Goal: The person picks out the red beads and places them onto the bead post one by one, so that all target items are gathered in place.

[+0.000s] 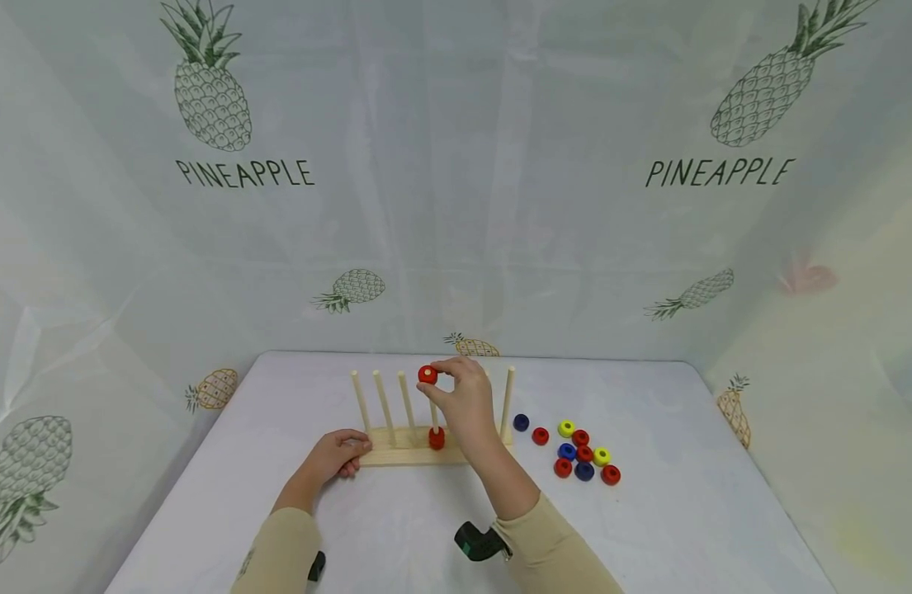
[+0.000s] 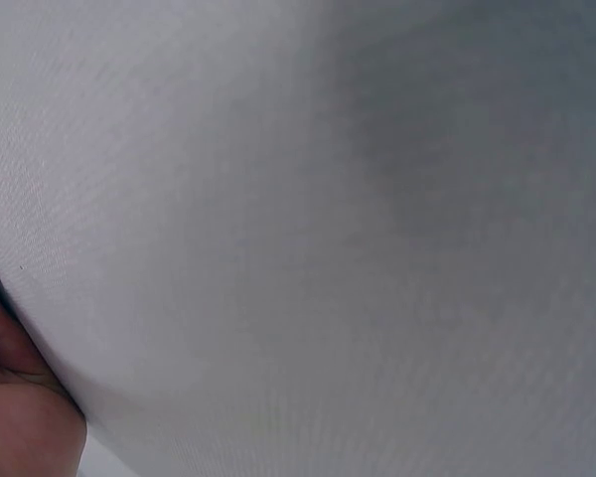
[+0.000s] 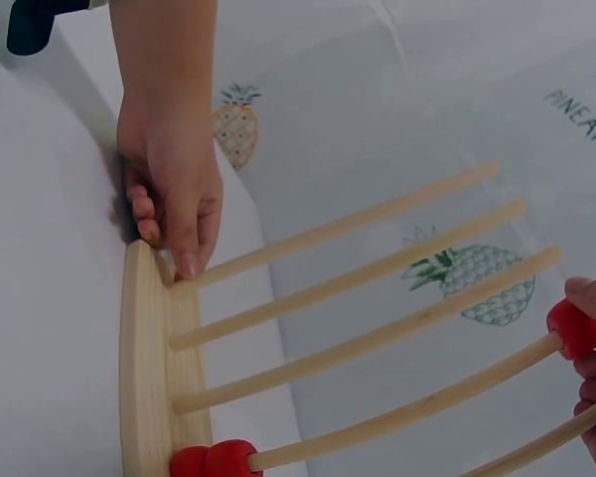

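A wooden peg stand (image 1: 396, 458) with a row of upright pegs lies on the table. My right hand (image 1: 469, 406) pinches a red bead (image 1: 427, 375) between thumb and fingers at the top of one peg; the peg's pale tip shows in the bead's hole. Low on that same peg sit two red beads (image 3: 219, 461), stacked against the base. At the stand's left end, my left hand (image 1: 337, 454) holds the base, its thumb on top, as the right wrist view shows. Only a bit of the left hand (image 2: 25, 427) appears in the left wrist view.
Right of the stand lie several loose beads: red (image 1: 611, 474), blue (image 1: 567, 451), dark blue (image 1: 521, 422) and yellow (image 1: 602, 456). A pineapple-printed cloth (image 1: 456, 206) hangs behind the white table (image 1: 396, 536). My right forearm partly hides the rightmost pegs.
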A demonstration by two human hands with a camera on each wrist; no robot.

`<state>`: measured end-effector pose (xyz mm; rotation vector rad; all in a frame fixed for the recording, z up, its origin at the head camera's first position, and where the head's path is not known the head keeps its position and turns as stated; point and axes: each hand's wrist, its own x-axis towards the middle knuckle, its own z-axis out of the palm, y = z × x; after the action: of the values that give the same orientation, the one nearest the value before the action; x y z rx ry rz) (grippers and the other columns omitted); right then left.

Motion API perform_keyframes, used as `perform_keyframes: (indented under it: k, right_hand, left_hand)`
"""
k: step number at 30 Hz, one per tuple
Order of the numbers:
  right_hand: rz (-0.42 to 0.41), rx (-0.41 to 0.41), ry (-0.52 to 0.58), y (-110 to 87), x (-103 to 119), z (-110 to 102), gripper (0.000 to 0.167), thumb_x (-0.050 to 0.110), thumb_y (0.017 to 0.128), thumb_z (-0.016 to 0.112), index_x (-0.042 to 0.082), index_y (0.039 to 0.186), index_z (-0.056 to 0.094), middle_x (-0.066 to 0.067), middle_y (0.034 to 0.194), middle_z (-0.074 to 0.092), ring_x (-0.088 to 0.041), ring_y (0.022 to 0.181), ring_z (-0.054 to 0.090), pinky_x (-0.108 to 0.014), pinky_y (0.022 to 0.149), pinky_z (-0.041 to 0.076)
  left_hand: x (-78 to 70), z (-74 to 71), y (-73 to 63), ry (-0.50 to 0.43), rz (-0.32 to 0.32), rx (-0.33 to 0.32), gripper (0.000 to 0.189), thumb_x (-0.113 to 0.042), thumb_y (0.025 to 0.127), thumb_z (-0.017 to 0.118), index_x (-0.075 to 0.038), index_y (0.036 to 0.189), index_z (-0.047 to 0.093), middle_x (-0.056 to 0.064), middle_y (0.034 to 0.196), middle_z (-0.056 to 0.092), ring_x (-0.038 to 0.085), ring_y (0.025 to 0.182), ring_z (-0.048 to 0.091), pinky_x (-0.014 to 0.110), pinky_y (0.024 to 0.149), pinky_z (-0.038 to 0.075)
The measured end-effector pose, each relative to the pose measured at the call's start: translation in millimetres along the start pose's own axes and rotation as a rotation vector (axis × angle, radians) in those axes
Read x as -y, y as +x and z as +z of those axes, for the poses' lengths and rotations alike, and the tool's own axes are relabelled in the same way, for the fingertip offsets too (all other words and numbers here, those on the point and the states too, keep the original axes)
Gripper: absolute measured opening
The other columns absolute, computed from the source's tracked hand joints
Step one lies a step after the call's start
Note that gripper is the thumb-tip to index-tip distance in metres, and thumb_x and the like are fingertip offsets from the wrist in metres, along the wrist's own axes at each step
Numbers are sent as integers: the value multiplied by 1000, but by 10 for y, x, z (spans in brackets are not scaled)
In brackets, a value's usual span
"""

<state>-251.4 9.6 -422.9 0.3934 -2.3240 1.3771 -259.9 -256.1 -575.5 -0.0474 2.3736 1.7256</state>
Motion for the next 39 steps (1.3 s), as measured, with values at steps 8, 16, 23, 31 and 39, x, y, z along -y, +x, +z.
perform_keyframes:
  k: [8,16,23,31,39]
  right_hand:
    - [-48,-11,23,-29,1,-32,28,15,77,85,5,102,74,-2,106,65,-23,108,56,-38,95,47]
    - [-59,-15,76,-124,14,-129,31,15,79,83,7,107,73,2,114,62,-21,117,51,-41,100,43]
    - [-105,-63,75,-221,-38,-210,26,13,78,84,10,102,74,4,111,63,-18,112,53,-38,96,45]
    - [-153,-146,151,-346,-139,-272,23,9,76,85,10,97,75,4,108,64,-17,109,55,-37,94,46]
    - [-117,-167,165,-458,-296,-321,21,12,78,83,9,97,74,5,108,64,-17,111,54,-38,96,46]
  left_hand:
    - [-40,10,-25,-14,-4,-1,35,-18,94,67,7,118,61,4,62,58,8,48,52,20,46,45]
    - [-39,17,-36,-3,-17,-17,35,-18,94,68,8,118,61,5,61,57,9,47,52,22,46,45]
    - [-56,33,-40,8,-18,-17,38,-20,94,68,7,120,60,5,61,57,9,48,52,22,46,45]
    - [-46,28,-17,11,-8,-7,36,-18,94,68,8,119,60,3,61,57,8,48,52,20,46,45]
    - [-33,36,-16,4,-8,-12,35,-16,94,68,8,118,60,4,60,57,8,47,52,20,45,44]
